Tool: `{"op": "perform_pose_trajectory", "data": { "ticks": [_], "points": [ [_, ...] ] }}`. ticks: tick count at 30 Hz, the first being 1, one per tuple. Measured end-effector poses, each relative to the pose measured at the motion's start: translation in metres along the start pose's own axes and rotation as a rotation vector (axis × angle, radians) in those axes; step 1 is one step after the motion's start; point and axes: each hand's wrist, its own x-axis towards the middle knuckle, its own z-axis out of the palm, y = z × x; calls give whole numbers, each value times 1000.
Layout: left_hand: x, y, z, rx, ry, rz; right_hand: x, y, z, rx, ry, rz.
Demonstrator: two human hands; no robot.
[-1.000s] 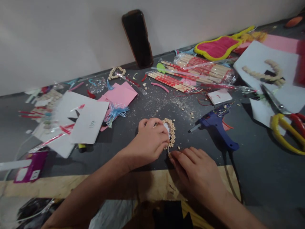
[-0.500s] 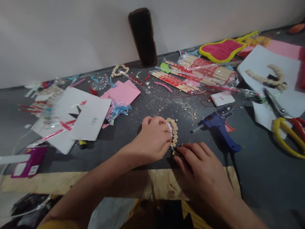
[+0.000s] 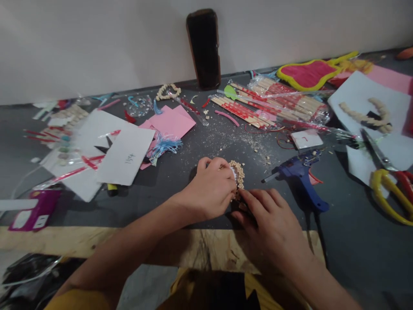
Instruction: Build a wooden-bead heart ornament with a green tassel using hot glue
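A curved craft piece covered in small pale wooden bits (image 3: 239, 170), with some white inside the curve, lies on the dark table. My left hand (image 3: 214, 189) is closed over its left part and hides much of it. At the piece's lower end is my right hand (image 3: 271, 217), its index fingertip touching the pale bits. Its fingers are curled in, with the thumb below; what lies between them is small and mostly hidden. Right of the piece, a blue glue gun (image 3: 298, 176) rests on its side, nozzle pointing left.
A phone (image 3: 204, 49) leans against the wall. Packs of chopsticks (image 3: 238, 112) lie at the back. Pink paper (image 3: 176, 120), a blue tassel (image 3: 166, 146) and white cards (image 3: 125, 155) are on the left. Yellow-handled scissors (image 3: 382, 185) lie right. Crumbs are scattered mid-table.
My right index finger has moved up onto the lower end of the craft piece. My left hand keeps its hold. The whole view has shifted slightly.
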Motion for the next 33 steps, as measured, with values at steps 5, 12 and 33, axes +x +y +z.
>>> {"op": "perform_pose_trajectory", "data": {
  "ticks": [5, 12, 33],
  "points": [
    [-2, 0, 2, -14, 9, -2, 2, -5, 3, 22, 24, 20],
    [-1, 1, 3, -29, 17, -24, 16, -14, 4, -59, 30, 123],
    [3, 0, 1, 16, 29, 6, 15, -18, 10, -64, 74, 163]
  ]
}}
